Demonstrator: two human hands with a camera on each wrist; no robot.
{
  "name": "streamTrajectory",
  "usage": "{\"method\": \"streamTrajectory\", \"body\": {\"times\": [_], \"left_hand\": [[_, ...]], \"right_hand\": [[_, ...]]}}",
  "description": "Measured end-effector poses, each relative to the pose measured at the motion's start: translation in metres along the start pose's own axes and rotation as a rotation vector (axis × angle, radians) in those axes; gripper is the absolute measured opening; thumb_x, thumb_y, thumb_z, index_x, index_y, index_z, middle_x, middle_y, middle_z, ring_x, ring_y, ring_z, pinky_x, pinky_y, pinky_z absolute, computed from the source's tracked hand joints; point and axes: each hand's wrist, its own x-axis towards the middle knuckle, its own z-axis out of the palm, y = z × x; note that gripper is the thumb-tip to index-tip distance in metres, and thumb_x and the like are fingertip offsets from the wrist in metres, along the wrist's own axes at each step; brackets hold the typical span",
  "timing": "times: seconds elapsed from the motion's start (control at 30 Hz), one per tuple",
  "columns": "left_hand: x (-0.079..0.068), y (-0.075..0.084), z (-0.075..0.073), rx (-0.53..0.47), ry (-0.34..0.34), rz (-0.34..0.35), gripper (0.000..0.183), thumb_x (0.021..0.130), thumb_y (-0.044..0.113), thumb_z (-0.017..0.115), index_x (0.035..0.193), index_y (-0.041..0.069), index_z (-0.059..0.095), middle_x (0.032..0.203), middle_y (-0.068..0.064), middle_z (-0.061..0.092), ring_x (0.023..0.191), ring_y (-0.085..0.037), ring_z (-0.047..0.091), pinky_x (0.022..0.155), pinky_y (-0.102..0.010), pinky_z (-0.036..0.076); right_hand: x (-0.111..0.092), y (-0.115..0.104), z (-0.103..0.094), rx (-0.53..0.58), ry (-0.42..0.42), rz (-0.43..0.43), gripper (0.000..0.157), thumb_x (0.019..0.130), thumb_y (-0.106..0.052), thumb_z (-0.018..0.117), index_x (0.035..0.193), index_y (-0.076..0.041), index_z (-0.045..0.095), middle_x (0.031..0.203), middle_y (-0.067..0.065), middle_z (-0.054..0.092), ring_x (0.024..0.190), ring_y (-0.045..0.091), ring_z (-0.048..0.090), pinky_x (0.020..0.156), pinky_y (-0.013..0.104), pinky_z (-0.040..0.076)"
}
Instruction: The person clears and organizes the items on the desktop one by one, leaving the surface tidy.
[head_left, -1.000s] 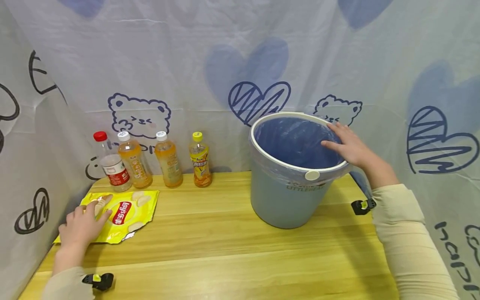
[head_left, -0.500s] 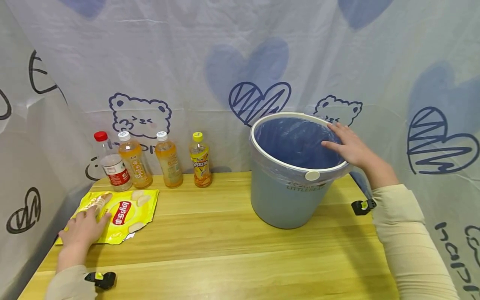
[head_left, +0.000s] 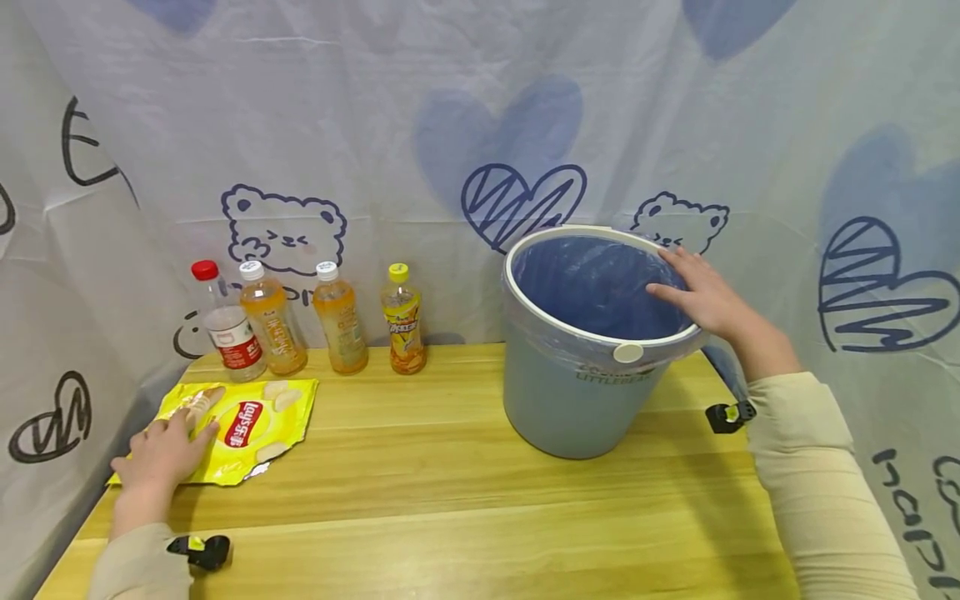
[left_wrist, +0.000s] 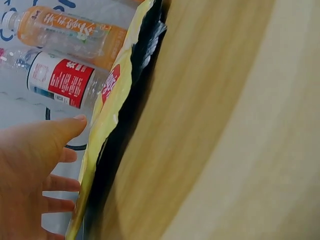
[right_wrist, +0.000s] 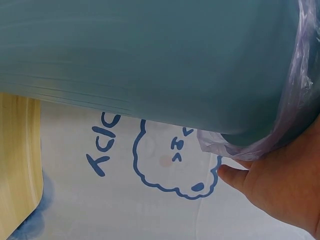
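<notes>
My left hand lies over the near left part of a yellow Lay's chip bag, its fingers spread. In the left wrist view the bag appears edge-on, with the thumb and fingertips at its printed face. On the right, a blue-grey trash bin with a white rim and clear plastic liner stands on the table. My right hand rests across the bin's right rim, thumb over the inside and forefinger extended along the rim. The right wrist view shows another finger straight outside the liner; remaining fingers are mostly hidden.
Behind the chip bag stand a red-capped bottle, two white-capped orange bottles and a yellow-capped bottle. A patterned cloth hangs behind and beside the wooden table.
The left hand shifts slightly on the chip bag, and the bag barely moves. The right hand stays on the bin rim. The head view shifts a little.
</notes>
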Motion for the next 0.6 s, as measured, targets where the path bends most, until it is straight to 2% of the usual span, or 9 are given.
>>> {"method": "streamTrajectory", "body": {"times": [0.27, 0.6], "left_hand": [[0.0013, -0.0026, -0.0061, -0.011, -0.026, -0.073, 0.097, 0.093, 0.073, 0.027, 0.144, -0.01, 0.021, 0.133, -0.049, 0.019, 0.117, -0.07, 0.021, 0.087, -0.081, 0.022], [0.0047, -0.0058, -0.0062, -0.012, -0.055, -0.106, 0.106, 0.088, 0.077, 0.037, 0.139, -0.014, 0.019, 0.126, -0.051, 0.023, 0.113, -0.068, 0.023, 0.087, -0.079, 0.025]], "right_hand": [[-0.0004, -0.0012, 0.0003, -0.001, 0.0, 0.001, 0.077, 0.1, -0.047, 0.041, 0.157, -0.006, 0.007, 0.161, 0.028, -0.003, 0.148, 0.048, -0.009, 0.114, 0.069, 0.0], [-0.0002, 0.0002, 0.0004, 0.012, 0.002, -0.003, 0.077, 0.101, -0.046, 0.041, 0.156, -0.006, 0.006, 0.16, 0.028, -0.004, 0.148, 0.048, -0.01, 0.114, 0.069, 0.0]]}}
